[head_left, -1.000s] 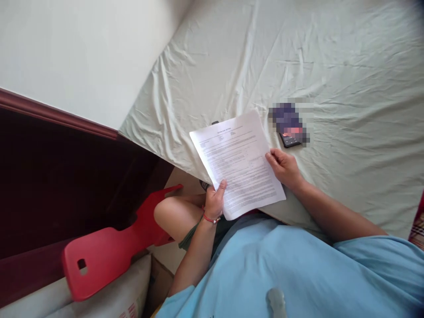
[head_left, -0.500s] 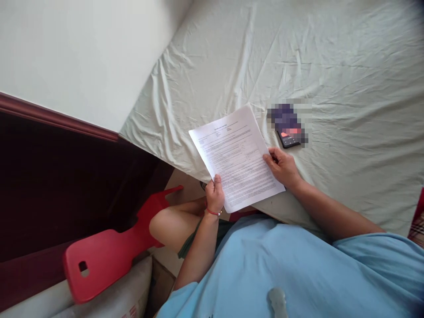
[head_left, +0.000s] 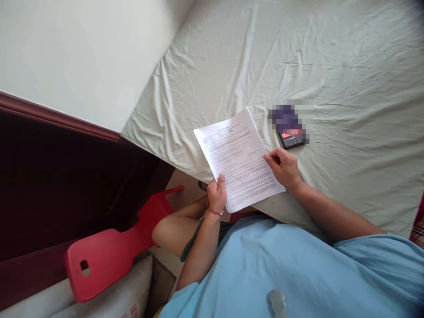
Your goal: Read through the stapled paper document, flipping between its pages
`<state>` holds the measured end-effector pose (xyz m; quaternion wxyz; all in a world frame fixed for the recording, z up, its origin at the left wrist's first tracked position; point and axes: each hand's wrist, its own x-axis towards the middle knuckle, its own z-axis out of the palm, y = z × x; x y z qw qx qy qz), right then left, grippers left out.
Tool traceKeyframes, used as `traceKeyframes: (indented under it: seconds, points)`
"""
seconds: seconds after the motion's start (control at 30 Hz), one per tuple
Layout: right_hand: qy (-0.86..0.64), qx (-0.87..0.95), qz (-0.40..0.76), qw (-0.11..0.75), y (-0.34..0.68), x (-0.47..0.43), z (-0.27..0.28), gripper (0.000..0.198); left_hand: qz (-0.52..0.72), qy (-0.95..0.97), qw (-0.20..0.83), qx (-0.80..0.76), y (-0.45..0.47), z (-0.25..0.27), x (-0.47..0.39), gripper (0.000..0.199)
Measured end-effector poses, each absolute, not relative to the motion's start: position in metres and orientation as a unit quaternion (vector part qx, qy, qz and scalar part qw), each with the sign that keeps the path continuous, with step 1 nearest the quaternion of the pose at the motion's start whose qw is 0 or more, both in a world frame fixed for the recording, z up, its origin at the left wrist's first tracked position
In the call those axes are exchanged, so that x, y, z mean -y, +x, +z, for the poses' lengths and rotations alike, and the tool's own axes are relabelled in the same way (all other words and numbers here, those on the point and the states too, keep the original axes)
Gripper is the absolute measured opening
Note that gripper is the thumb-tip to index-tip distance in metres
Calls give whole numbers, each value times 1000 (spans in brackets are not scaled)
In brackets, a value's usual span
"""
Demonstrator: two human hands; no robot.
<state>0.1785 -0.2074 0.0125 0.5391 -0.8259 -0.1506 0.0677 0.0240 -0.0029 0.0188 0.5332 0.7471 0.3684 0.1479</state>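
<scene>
Printed document (head_left: 238,157) at frame centre, pinched at its lower corner by the left hand (head_left: 217,194) and its right edge by the right hand (head_left: 284,168), lifted above the bedsheet (head_left: 331,66); phone (head_left: 289,130) lies untouched just beside it.

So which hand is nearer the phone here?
Right. The right hand grips the paper's right edge, just below the phone on the bed; the left hand holds the paper's bottom-left edge, farther away.

Nothing can be read. The printed sheet (head_left: 239,159) carries a heading and dense lines of type, all too small to make out. At its two o'clock, the phone (head_left: 290,128) screen is blurred.
</scene>
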Motion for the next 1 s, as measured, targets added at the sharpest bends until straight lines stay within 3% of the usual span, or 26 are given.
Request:
traceKeyframes:
  seconds: [0.17, 0.47, 0.83, 1.0]
  points:
    - [-828, 155, 69, 535, 179, 207, 12, 27, 134, 766, 515, -360, 25, 21, 4, 37]
    - [-812, 132, 66, 565, 177, 207, 11, 20, 117, 800, 470, -354, 25, 14, 1, 57]
    - [-856, 126, 82, 495, 179, 214, 13, 34, 77, 777, 496, -380, 26, 16, 10, 55]
    - [-861, 179, 22, 475, 179, 214, 4, 43, 83, 777, 524, -340, 28, 19, 8, 49]
